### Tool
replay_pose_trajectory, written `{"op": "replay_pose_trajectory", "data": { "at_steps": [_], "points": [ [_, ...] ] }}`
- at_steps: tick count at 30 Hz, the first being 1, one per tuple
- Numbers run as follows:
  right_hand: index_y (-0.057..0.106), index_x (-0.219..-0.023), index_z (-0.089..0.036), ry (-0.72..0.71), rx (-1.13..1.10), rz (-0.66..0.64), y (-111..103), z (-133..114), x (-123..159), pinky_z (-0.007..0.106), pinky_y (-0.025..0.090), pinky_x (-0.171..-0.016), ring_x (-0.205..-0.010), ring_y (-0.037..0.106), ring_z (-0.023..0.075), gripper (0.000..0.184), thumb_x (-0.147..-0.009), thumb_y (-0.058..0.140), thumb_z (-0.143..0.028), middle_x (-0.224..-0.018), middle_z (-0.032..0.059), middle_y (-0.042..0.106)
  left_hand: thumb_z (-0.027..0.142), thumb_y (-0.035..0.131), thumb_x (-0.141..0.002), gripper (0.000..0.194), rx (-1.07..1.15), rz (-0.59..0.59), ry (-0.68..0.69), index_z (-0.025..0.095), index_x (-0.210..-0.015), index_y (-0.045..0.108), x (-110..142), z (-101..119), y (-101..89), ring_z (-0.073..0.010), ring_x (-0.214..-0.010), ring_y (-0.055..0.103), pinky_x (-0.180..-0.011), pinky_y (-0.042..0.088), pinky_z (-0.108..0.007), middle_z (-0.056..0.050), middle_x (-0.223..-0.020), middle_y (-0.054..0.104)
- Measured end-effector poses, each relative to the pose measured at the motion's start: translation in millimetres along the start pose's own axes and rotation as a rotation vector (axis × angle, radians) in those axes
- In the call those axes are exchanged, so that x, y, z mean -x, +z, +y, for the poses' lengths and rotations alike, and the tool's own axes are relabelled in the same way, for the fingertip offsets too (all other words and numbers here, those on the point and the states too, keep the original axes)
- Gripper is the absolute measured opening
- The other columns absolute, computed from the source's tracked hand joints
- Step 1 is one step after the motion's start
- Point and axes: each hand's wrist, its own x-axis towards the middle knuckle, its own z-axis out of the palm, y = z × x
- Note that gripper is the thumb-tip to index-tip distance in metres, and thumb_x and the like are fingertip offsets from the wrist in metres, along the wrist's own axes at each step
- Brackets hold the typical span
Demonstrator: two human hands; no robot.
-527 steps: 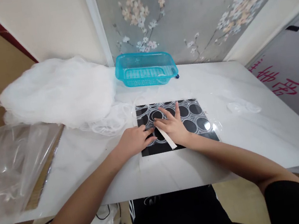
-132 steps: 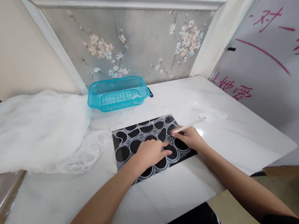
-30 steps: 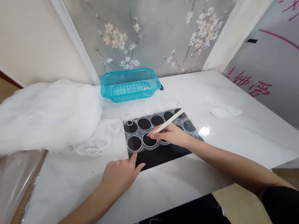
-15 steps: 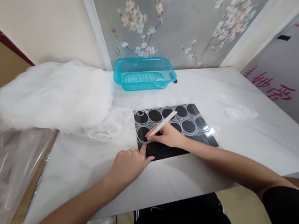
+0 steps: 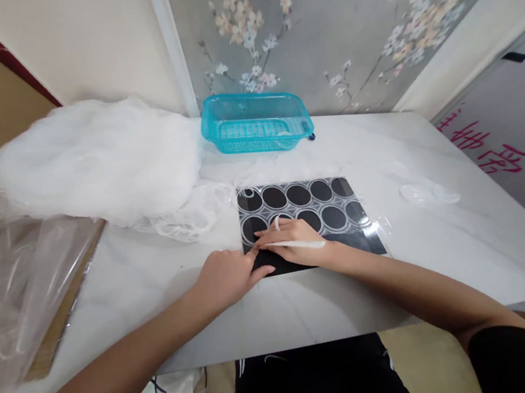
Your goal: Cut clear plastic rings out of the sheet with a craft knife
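Note:
A black mat [image 5: 350, 239] lies on the white table [image 5: 309, 296], and a white lace strip of linked rings [image 5: 311, 205] covers its far half. My right hand [image 5: 293, 241] rests on the mat's near left part, holding a thin white stick [image 5: 301, 244] that lies flat across the fingers. A small white loop sits on one finger. My left hand [image 5: 228, 276] presses down at the mat's near left corner, its fingertips touching the right hand.
A turquoise plastic basket [image 5: 254, 120] stands at the back of the table. A large heap of white netting [image 5: 90, 161] fills the back left, clear plastic sheeting [image 5: 11, 292] hangs off the left edge, and small clear pieces [image 5: 427, 192] lie at the right.
The stick has dropped from pointing up and right to lying flat across my right hand. My left hand has slid right until it touches the right hand at the mat's corner.

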Motion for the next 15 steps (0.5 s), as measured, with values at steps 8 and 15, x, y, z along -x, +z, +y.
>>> {"op": "replay_pose_trajectory", "data": {
  "at_steps": [8, 15],
  "points": [
    [0.066, -0.105, -0.017, 0.228, 0.256, 0.465, -72.0, 67.5, -62.5, 0.037, 0.047, -0.079, -0.089, 0.061, 0.0195, 0.037, -0.098, 0.031, -0.025, -0.090, 0.0092, 0.070, 0.068, 0.029, -0.087, 0.064, 0.105, 0.014, -0.001, 0.025, -0.124, 0.060, -3.3, -9.9, -5.1, -0.0267, -0.072, 0.066, -0.055, 0.038, -0.028, -0.009, -0.073, 0.070],
    [0.071, -0.083, -0.020, 0.256, 0.048, 0.484, -84.8, 38.6, -11.4, 0.034, 0.049, -0.077, -0.083, 0.064, 0.0185, 0.015, -0.086, 0.058, -0.026, -0.090, 0.0038, 0.073, 0.064, 0.025, -0.090, 0.063, 0.084, 0.191, 0.043, 0.022, -0.114, 0.065, -5.1, -2.7, 5.0, -0.0235, -0.074, 0.067, -0.055, 0.038, -0.027, -0.008, -0.084, 0.072]
  ]
}}
